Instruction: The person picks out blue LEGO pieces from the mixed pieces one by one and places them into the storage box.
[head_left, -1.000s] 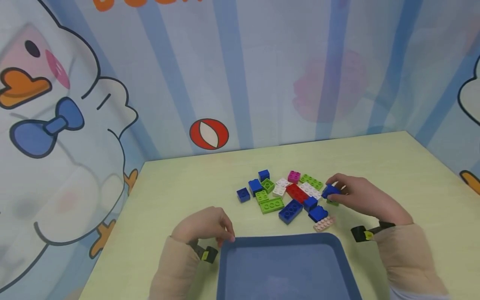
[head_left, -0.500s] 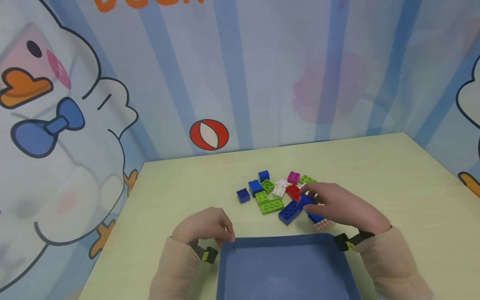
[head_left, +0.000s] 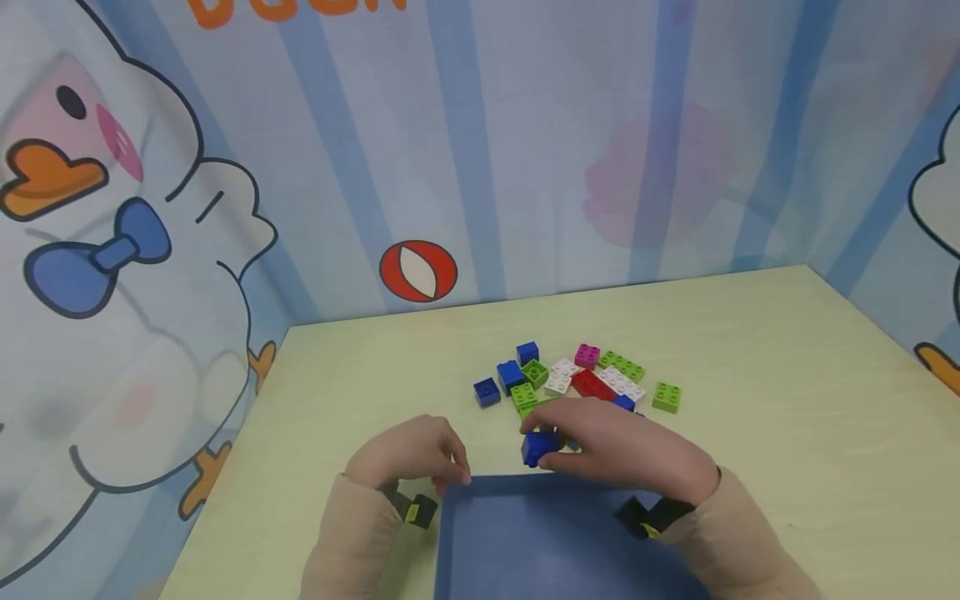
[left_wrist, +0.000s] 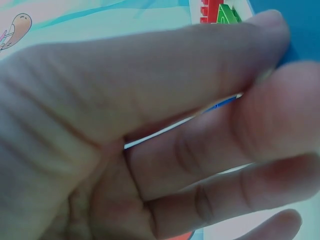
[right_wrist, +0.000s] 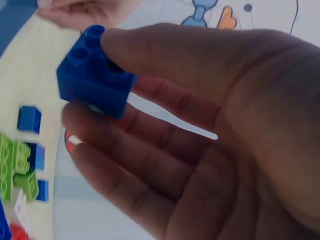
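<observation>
My right hand point(head_left: 622, 446) holds a blue toy brick point(right_wrist: 92, 85) between thumb and fingers, over the tray's far edge in the head view. In the right wrist view the brick shows round studs beside the thumb tip. My left hand point(head_left: 412, 454) is at the far left corner of a blue-grey tray point(head_left: 444, 542), its thumb and index fingertips pinched close together at the rim. In the left wrist view, blue tray surface point(left_wrist: 300, 35) shows beyond the thumb point(left_wrist: 265, 30). The right forearm and hand hide part of the tray and several bricks.
Behind the tray lies a loose group of bricks: blue point(head_left: 487, 392), green point(head_left: 523, 396), white point(head_left: 621, 383), red point(head_left: 592, 384) and pink point(head_left: 587, 356). One green brick point(head_left: 666, 397) sits apart at the right. A printed backdrop point(head_left: 525, 150) stands behind the table point(head_left: 750, 350).
My right hand has carried the blue brick leftward and nearer, from the right side of the group to the tray's far edge. The green brick at the right is uncovered. My left hand stays put.
</observation>
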